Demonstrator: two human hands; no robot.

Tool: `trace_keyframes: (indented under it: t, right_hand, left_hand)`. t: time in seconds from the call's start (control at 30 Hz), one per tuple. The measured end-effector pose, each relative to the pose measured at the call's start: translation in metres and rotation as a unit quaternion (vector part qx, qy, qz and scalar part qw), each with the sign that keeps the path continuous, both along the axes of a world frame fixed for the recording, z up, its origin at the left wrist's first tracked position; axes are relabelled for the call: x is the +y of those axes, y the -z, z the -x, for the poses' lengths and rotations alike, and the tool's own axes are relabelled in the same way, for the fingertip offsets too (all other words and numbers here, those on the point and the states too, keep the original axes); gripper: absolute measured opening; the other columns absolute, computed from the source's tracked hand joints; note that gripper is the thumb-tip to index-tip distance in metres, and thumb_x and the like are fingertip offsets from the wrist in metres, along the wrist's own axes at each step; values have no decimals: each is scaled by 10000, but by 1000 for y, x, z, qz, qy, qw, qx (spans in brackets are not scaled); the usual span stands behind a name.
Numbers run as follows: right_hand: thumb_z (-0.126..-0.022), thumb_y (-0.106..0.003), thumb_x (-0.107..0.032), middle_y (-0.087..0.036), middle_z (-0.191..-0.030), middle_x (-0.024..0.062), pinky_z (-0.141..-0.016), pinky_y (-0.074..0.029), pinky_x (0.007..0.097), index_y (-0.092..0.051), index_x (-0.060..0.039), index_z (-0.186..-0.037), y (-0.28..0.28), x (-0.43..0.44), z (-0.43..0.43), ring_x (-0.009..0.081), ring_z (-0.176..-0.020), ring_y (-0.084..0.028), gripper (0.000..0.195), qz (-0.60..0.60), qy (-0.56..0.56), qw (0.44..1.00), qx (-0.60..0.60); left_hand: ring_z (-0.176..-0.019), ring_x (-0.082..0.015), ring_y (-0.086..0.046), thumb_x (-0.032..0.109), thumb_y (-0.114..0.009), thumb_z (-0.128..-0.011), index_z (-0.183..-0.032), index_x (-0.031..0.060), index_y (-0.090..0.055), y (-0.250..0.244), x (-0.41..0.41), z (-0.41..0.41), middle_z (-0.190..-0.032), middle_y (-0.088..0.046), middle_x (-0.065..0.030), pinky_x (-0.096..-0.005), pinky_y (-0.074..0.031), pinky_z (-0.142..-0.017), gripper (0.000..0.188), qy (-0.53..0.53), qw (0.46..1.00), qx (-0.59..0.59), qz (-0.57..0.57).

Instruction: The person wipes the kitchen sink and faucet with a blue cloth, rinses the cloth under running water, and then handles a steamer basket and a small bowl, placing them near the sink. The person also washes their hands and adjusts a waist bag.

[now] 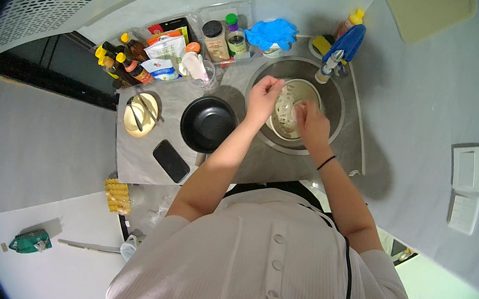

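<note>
A pale round bowl sits in the round stainless-steel sink, with a mottled pattern of light and dark patches inside it. My left hand is at the bowl's upper left rim, thumb and forefinger pinched together there. Over the right part of the bowl is my right hand, blurred, its fingers curled and pointing down inside. Something small and whitish shows by those fingertips, too blurred to name. The faucet stands at the sink's back right, with a blue cloth behind it.
A black frying pan is left of the sink, near a phone and a cream dish with utensils on it. Sauce bottles, seasoning jars and blue gloves line the back wall. A yellow sponge lies beside the faucet.
</note>
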State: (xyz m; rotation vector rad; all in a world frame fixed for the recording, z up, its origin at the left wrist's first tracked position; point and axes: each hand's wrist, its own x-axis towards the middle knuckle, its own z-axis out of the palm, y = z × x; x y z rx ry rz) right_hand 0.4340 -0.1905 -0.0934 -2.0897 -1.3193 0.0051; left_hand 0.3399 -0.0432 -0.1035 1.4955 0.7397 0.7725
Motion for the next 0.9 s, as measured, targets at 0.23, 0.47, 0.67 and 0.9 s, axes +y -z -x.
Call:
trace_keyframes:
  t: [0.23,0.47,0.67,0.9]
  right_hand:
    - [-914,-577,-346,-626,-660,152,-499,-490,425,-525,-82,-1002,27,7,-26,354,-563,-623,283,-40,-5,999,7]
    - [-919,-578,-274,-618,-704,211,-539,-487,454,-526,-73,-973,32,5,-46,413,-656,-622,215,-121,-1,983,141]
    - [-915,-581,-259,-618,-736,217,-552,-479,442,-525,-65,-955,21,-1,-45,419,-691,-622,205,-97,-20,977,190]
    - [-938,-524,-250,-601,-744,215,-590,-455,451,-509,-70,-954,26,-10,-42,420,-708,-601,181,-42,21,972,229]
  left_hand:
    - [-651,-23,-433,192,-617,-927,-848,36,-637,3,-18,-21,-713,-541,67,-199,-350,-586,175,-65,987,-74,125]
    - [-693,-35,-494,200,-625,-924,-854,38,-658,28,-13,-25,-766,-600,42,-195,-404,-641,180,-113,968,-107,198]
    - [-660,-37,-482,150,-666,-885,-870,16,-678,24,-12,-30,-774,-617,24,-185,-400,-657,135,-119,991,-19,51]
    - [-619,-101,-489,85,-752,-783,-882,-4,-679,23,-24,-2,-918,-651,-61,-258,-463,-653,151,-207,958,25,-198]
